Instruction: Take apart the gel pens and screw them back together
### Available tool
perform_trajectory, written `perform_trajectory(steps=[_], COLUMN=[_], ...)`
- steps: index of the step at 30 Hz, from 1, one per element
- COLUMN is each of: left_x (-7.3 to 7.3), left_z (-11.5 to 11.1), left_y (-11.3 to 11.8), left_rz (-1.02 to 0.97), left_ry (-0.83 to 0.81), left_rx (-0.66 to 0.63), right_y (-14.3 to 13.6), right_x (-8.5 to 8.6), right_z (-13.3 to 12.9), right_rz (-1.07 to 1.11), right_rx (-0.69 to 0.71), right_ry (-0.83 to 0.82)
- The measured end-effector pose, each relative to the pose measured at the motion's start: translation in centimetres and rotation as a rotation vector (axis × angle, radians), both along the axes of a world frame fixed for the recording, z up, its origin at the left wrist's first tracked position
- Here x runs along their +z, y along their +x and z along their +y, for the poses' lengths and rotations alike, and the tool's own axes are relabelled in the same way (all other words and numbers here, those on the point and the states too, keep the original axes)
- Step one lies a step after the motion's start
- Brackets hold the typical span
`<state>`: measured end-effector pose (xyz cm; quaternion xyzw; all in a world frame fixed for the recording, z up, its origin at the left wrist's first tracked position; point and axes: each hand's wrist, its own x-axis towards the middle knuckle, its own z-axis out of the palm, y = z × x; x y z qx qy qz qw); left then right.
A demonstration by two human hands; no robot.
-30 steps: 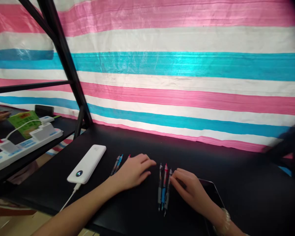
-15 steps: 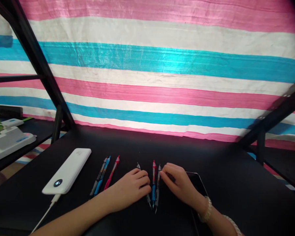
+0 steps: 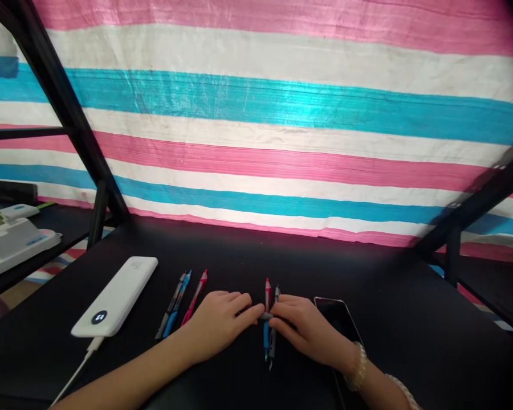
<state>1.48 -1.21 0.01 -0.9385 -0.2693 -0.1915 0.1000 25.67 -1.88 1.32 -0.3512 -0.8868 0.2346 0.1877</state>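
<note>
And here both hands meet over the table [image 3: 248, 253], fingertips nearly touching, with 1 grey pen [image 3: 266, 316] held crosswise between them. The left hand [image 3: 220, 326] has its grip pressed together on 1 end, thumb and forefinger doing the pinching; the right hand [image 3: 305, 326] closes its thumb and forefinger at the other end. Sharing the load that way probably keeps so slim a barrel from swinging, though most of it is hidden, so which end is the point, nobody can tell.

Right beneath that bridge lie 2 more: the red-and-blue pen [image 3: 266, 337] and the slim dark pen [image 3: 273, 340], side by side, clip ends away from the person and writing points towards the body. Laid so close and nearly parallel, both look to be within easy reach of the right fingers.

Over to the left, 3 others: a black pen [image 3: 167, 317] and a blue pen [image 3: 178, 307] tight together, and a red pen [image 3: 195, 296] just apart, all slanting the same way, presumably as they suit the left arm's angle. Beyond them sits the white power bank [image 3: 115, 296], its cable [image 3: 85, 357] running off the near side, out of the fingers' way. The phone [image 3: 337, 314] lies partly under the right forearm.
</note>
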Motion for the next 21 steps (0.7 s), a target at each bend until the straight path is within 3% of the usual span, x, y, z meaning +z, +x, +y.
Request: perform_trajectory(steps=[8,17,21], left_x=[0.7,0.9,0.6], left_z=[-0.5,-0.8,-0.6], left_y=[0.5,0.6,0.4], left_rz=[0.147,0.101,-0.094], left_ry=[-0.319,-0.494,-0.513], left_rx=[0.196,0.222,0.171], right_y=[0.1,0.0,0.2], right_x=[-0.6,-0.6,-0.5], right_z=[0.3,0.2,0.4], right_rz=[0.041,0.059,0.079], right_rx=[-0.052,-0.028,-0.104], right_ry=[0.135,0.154,0.167])
